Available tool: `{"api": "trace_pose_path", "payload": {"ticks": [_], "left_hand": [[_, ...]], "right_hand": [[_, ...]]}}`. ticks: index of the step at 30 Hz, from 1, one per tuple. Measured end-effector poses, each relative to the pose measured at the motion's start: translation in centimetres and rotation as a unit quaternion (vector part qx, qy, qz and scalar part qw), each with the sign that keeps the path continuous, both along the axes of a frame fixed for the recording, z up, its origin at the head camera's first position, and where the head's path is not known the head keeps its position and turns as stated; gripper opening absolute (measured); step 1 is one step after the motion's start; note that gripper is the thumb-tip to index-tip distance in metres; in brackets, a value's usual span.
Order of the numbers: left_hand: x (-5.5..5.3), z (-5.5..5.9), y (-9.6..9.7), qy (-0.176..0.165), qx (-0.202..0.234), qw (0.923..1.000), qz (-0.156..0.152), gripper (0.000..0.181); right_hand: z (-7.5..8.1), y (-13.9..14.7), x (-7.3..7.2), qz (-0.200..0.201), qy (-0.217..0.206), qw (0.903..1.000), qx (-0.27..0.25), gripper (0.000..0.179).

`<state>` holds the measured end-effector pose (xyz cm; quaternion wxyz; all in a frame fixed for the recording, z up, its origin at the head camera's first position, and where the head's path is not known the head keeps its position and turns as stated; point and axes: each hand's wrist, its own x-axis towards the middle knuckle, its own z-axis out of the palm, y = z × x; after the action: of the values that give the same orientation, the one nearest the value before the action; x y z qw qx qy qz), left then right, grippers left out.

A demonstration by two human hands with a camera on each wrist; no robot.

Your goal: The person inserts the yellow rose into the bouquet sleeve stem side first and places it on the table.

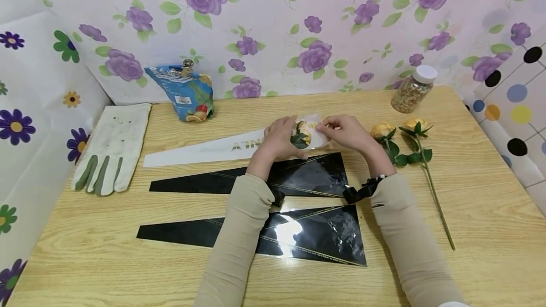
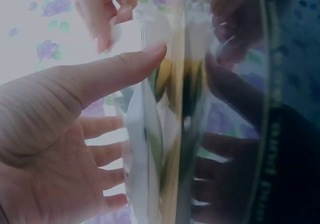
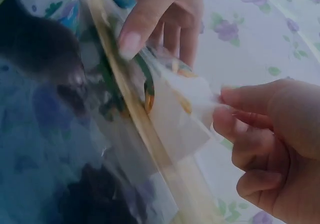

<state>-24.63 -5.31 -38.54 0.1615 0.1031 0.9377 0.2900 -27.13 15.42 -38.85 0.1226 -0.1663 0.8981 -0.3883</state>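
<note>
A white tapered flower sleeve with gold lettering lies across the back of the table, its wide clear end to the right. Inside that end sits a yellow artificial rose with green leaves. My left hand holds the sleeve around the rose, thumb on the near side and fingers on the far side. With thumb and forefinger, my right hand pinches the thin edge of the sleeve's opening. Nearer me lie two black tapered sleeves, one in front of the other, both flat and glossy.
Two yellow roses lie right of my right hand, one stem reaching toward me. A jar with a white lid stands at the back right. A clipped blue bag is at the back left, beside white gloves.
</note>
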Motion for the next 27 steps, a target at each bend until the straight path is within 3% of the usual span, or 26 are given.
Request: {"api": "trace_pose_path", "payload": {"ticks": [4, 7, 10, 12, 15, 22, 27], "left_hand": [[0.0, -0.1, 0.3, 0.000, -0.011, 0.9999, 0.005, 0.104], [0.1, -0.2, 0.4, 0.004, -0.017, 0.9997, 0.019, 0.103], [0.1, -0.3, 0.4, 0.009, -0.016, 0.9994, 0.030, 0.102], [0.1, -0.3, 0.5, 0.014, -0.011, 0.9992, 0.035, 0.101], [0.1, -0.3, 0.4, 0.020, -0.005, 0.9991, 0.036, 0.098], [0.0, -0.4, 0.6, 0.036, -0.001, 0.9989, 0.031, 0.091], [0.0, -0.5, 0.6, 0.032, 0.002, 0.9990, 0.031, 0.094]], "right_hand": [[0.2, 0.4, 0.1, -0.010, -0.065, 0.9947, -0.079, 0.031], [0.2, 0.9, 0.0, -0.018, -0.094, 0.9909, -0.095, 0.037], [0.1, 1.3, -0.2, -0.015, -0.107, 0.9932, -0.043, 0.056], [0.1, 1.4, -0.3, 0.002, -0.119, 0.9929, 0.003, 0.071], [0.0, 1.4, -0.3, 0.039, -0.145, 0.9881, 0.034, 0.081], [-0.6, 1.3, -0.3, 0.072, -0.148, 0.9863, 0.009, 0.051], [-0.5, 1.5, -0.4, 0.067, -0.152, 0.9859, -0.018, 0.046]]}}
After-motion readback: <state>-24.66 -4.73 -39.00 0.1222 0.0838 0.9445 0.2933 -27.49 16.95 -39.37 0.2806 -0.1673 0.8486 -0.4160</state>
